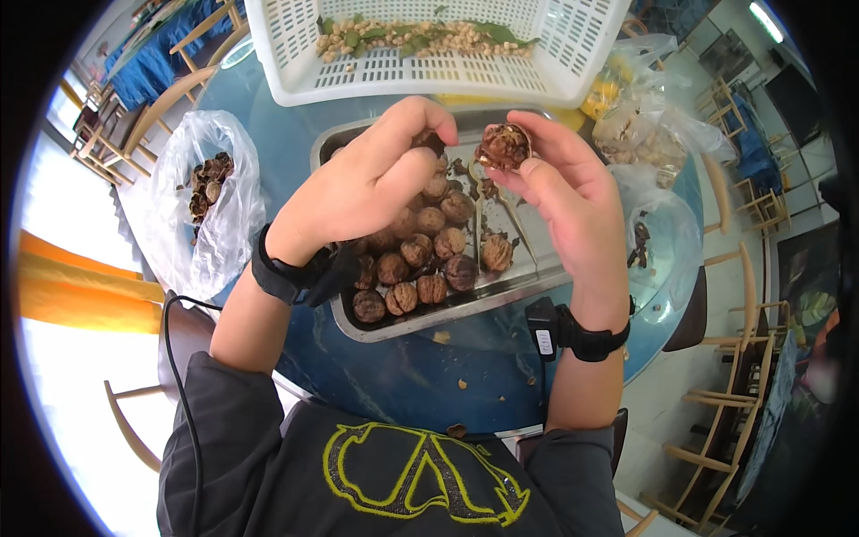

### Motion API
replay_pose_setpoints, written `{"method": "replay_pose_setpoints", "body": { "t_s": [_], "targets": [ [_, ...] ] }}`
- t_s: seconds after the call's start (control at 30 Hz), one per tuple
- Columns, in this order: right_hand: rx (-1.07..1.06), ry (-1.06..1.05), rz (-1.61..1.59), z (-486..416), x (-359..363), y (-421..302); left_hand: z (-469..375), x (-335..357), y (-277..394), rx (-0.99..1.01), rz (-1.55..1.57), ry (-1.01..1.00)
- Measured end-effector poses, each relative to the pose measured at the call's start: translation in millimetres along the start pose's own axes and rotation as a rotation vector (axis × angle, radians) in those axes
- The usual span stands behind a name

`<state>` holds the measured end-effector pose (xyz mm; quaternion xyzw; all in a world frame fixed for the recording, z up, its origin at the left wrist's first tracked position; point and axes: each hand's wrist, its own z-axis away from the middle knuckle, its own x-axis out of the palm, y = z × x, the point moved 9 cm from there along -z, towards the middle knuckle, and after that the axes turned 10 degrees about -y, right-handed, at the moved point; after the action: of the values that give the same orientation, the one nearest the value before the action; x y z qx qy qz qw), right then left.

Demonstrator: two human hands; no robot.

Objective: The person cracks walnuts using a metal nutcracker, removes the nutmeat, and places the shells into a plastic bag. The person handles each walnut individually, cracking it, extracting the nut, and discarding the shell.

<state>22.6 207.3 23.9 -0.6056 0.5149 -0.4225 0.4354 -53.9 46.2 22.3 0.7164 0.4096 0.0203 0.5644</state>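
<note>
Over the metal tray (550, 282), my right hand (570, 174) pinches a cracked walnut (504, 148) between thumb and fingers; its wrinkled kernel shows. My left hand (376, 174) is just to its left, curled around a dark walnut shell piece (427, 139) that the fingers partly hide. Whole walnuts (417, 250) fill the left part of the tray, some of them under my left hand. A gold-coloured metal nutcracker (478, 215) lies with its handles spread among dark shell bits, below the walnut in my right hand.
A white perforated plastic basket (429, 84) with peanuts (376, 40) and green leaves stands behind the tray. Clear plastic bags with shells (235, 255) and dark scraps (661, 248) flank it. Shell crumbs (462, 384) lie on the blue round table (376, 382). A black cable (168, 349) runs along my left side.
</note>
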Motion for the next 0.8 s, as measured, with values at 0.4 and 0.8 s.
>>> {"method": "replay_pose_setpoints", "body": {
  "t_s": [0.4, 0.8],
  "targets": [
    [-0.006, -0.107, 0.049, 5.7, 23.6, -6.2, 3.2, 3.0, 39.4, 0.186, -0.432, 0.081],
    [-0.071, -0.094, 0.177, 6.3, 23.0, -15.1, 3.0, 6.2, 46.9, 0.287, -0.323, -0.01]
  ]
}}
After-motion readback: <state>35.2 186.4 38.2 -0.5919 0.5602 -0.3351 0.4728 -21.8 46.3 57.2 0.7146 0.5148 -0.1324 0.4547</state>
